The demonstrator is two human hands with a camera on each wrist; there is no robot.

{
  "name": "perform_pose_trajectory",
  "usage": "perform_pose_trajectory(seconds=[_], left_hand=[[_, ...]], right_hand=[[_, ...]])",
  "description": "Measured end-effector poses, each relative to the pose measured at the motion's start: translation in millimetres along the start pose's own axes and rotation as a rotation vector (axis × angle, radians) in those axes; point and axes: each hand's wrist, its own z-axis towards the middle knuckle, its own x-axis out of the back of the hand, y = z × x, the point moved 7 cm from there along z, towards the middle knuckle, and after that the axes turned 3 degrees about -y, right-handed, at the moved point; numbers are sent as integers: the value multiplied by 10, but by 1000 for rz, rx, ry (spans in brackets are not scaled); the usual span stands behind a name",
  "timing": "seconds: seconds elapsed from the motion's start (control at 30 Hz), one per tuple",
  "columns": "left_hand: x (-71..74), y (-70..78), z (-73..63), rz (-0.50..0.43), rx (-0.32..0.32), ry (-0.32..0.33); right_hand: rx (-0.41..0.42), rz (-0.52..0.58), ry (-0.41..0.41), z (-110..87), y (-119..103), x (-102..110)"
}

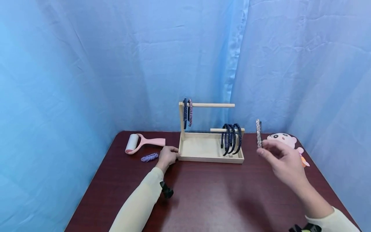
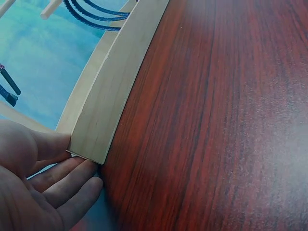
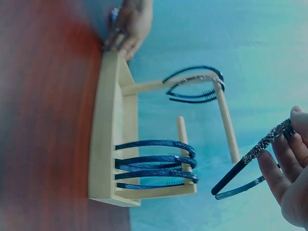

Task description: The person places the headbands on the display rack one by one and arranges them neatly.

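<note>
My right hand (image 1: pixel 287 162) holds a sparkly headband (image 3: pixel 264 143) in the air between thumb and fingers, to the right of a wooden headband stand (image 1: pixel 211 159). The headband's plain dark ends point away from the palm in the right wrist view. At the stand's front left corner, my left hand (image 1: pixel 168 157) grips the tray edge, thumb on one side and fingers around the corner (image 2: pixel 86 156). On the upper bar hang a dark blue headband (image 1: pixel 185 113) and a pink glittery one (image 1: pixel 190 116), close to the post. Several dark blue headbands (image 1: pixel 238 139) hang on the lower bar.
Left of the stand lie a pink-handled lint roller (image 1: pixel 153 141) and a bundle of purple cord (image 1: pixel 149 157). A plush-like toy with a panda face (image 1: pixel 279 138) lies behind my right hand. Blue curtains (image 1: pixel 162 64) surround the dark red wooden table (image 1: pixel 203 196).
</note>
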Motion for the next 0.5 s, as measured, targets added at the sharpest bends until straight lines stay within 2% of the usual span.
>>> perform_pose_trajectory(seconds=[0.2,0.5], left_hand=[[-5,-12,-13,23,-12,22],[-3,-11,-16,37,-28,29]], right_hand=[[-37,17,21,410,93,-69],[-93,104,18,869,252,-267]])
